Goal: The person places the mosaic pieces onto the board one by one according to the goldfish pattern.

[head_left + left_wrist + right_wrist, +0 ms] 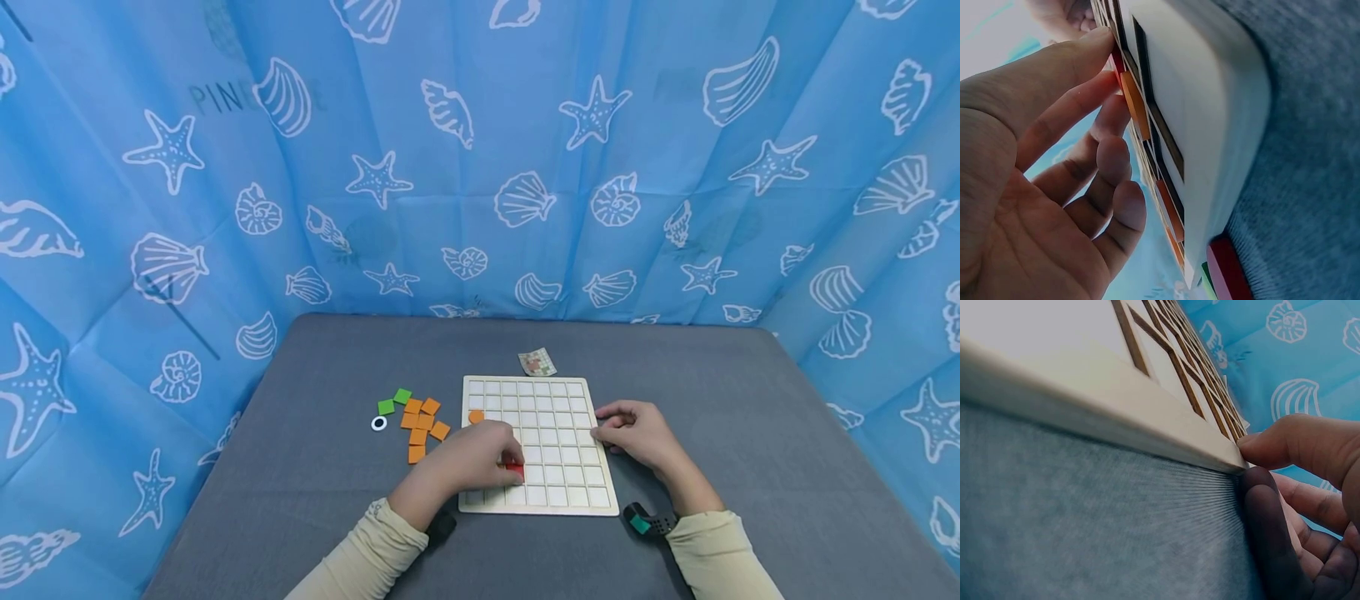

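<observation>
A pale grid board [551,505] lies on the grey table. Over its left part the left hand [480,458] pinches a red tile [515,471] between thumb and index finger, down at the board's cells. In the left wrist view, the left hand [1054,162] has the red tile [1117,64] at its fingertips, beside an orange piece [1135,105] in the board. The right hand [637,432] holds the board's right edge; the right wrist view shows the thumb of the right hand [1300,500] on top of the rim [1166,434] and fingers below.
Several orange tiles [417,437], two green tiles [386,407] and a white ring-shaped piece with a dark centre [372,423] lie left of the board. A small patterned card [537,362] lies behind it. A blue shell-print curtain [465,208] surrounds the table.
</observation>
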`<state>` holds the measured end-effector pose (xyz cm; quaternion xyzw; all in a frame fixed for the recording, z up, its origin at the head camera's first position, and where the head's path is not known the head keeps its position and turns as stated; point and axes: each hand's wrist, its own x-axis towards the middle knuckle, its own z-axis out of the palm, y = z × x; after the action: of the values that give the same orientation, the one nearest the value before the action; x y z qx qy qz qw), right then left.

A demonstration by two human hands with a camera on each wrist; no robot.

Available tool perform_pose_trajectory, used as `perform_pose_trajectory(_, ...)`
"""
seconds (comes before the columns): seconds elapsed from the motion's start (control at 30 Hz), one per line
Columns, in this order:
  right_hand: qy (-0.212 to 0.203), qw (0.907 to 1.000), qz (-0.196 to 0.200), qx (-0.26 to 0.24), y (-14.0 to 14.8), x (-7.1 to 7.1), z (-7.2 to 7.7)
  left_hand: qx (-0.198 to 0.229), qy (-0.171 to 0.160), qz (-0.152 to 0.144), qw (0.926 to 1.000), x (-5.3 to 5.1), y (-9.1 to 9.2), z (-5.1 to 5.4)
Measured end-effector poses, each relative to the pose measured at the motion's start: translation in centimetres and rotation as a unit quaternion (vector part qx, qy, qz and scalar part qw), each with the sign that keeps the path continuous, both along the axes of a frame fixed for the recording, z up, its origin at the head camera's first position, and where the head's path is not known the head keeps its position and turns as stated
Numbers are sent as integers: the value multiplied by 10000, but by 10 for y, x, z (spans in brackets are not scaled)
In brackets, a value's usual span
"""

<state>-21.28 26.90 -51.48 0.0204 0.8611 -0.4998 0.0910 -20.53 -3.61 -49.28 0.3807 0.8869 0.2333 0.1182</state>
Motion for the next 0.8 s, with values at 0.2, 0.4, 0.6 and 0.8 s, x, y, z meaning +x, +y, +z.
perform_pose_trajectory(0.2, 5, 10000, 12, -34, 1, 0, -1, 167, -45, -121, 9998, -1, -1, -1)
perform_pose_trajectory(0.4, 0, 10000, 0, -58, 1, 0, -1, 573, -301, -15, 9979, -2, -12, -1)
perform_pose_trajectory(0.6, 13, 10000, 7, -63, 1, 0, -2, 945, -549, 369, 9933, -12, -39, 6)
perform_pose_trajectory(0.8, 55, 10000, 39, -60, 1, -1, -2, 1152, -511, 1077, 9862, -22, -82, 15)
